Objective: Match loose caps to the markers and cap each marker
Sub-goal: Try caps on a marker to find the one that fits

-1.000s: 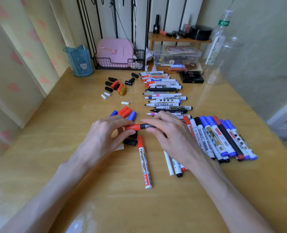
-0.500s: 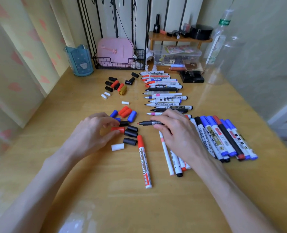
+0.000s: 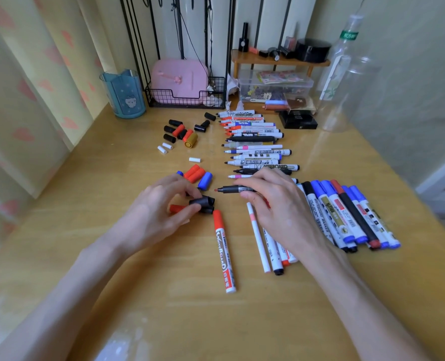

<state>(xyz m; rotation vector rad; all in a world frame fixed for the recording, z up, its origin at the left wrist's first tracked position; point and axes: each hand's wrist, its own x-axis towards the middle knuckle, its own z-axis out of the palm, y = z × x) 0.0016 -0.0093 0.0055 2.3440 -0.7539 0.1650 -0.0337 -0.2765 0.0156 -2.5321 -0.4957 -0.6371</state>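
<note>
A: How far along, on the pale wooden table (image 3: 177, 308)?
B: Partway, I'd judge. A fan of capped plastic markers (image 3: 351, 209) lies right; the uncapped row (image 3: 257, 152) behind remains, loose caps (image 3: 195, 174) beside it.
A: Hands?
B: The right hand (image 3: 276, 209) grips an uncapped black marker (image 3: 231, 189). The left hand (image 3: 151, 212) pinches a black plastic cap (image 3: 201, 200) near its tip.

I see black marker (image 3: 238, 189) uncapped, horizontal in right hand (image 3: 276, 204), tip leftward; black cap (image 3: 201, 201) pinched by left hand (image 3: 153, 212), apart from tip.
</note>
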